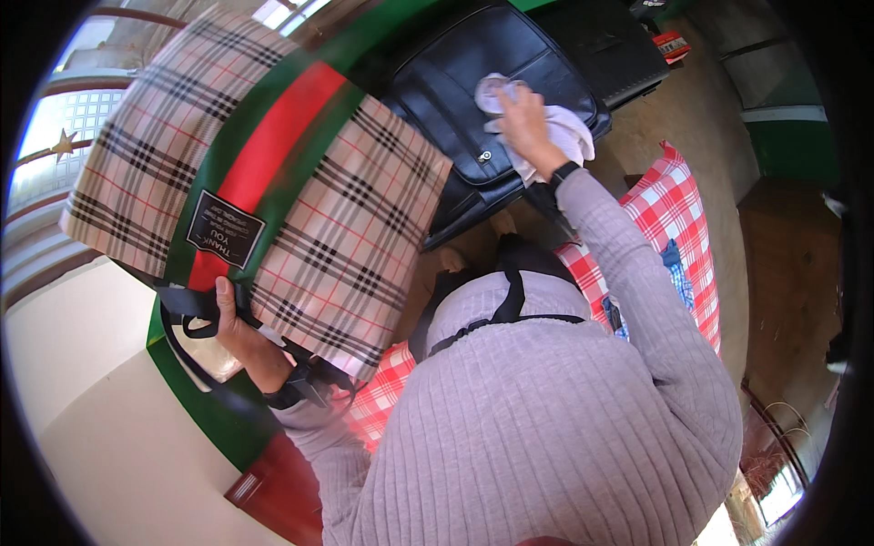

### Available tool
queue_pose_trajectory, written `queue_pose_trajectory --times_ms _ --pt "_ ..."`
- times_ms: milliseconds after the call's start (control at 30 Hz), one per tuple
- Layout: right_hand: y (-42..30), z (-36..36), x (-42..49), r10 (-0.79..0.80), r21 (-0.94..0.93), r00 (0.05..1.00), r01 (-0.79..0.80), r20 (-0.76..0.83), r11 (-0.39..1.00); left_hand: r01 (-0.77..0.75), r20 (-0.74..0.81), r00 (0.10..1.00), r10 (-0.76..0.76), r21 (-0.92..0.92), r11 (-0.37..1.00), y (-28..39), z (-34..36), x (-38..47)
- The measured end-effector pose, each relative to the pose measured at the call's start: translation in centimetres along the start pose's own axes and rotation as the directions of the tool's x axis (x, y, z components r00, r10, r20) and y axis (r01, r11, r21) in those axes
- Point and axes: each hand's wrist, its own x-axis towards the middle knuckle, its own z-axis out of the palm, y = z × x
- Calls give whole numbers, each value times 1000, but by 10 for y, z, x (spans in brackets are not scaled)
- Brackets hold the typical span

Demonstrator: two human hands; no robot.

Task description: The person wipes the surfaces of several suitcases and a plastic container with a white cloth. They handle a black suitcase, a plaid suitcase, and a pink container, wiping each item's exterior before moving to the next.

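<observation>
On the left, my left hand [232, 314] grips the black handle strap [188, 300] of a beige plaid bag [328, 218]. The bag is tilted and has a green and red band [280, 143] with a dark patch bearing writing. My right hand [524, 121] presses a pale cloth [567, 136] against the face of a black leather-like bag [450, 89]. Part of the cloth is bunched ahead of my fingers, and the rest hangs down past my wrist. The plaid bag hides the left part of the black bag.
A red-and-white checked cloth [683, 211] lies to my right, with blue checked fabric [678, 273] on it. Behind the black bag stands a dark case [608, 48], with a red box [671, 46] beside it. A window with bars [65, 133] is at the upper left.
</observation>
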Motion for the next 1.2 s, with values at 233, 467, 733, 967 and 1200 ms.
queue_pose_trajectory --times_ms 233,467,733,967,1200 --pt "-121 -2 -68 -456 568 887 337 77 751 344 194 939 -285 -479 808 -7 13 -53" --pt "-111 -98 -122 -603 528 789 465 117 711 450 337 891 -304 -570 688 -45 -7 -85" --pt "-44 -159 -162 393 762 764 -614 511 203 813 631 346 -695 -571 -113 -168 19 -97" --pt "-39 -274 -109 558 956 825 -225 85 187 865 719 414 -558 -501 -4 -208 117 -128" --pt "-122 -325 -2 297 944 954 -62 -39 324 856 937 114 -330 75 511 -183 119 -106"
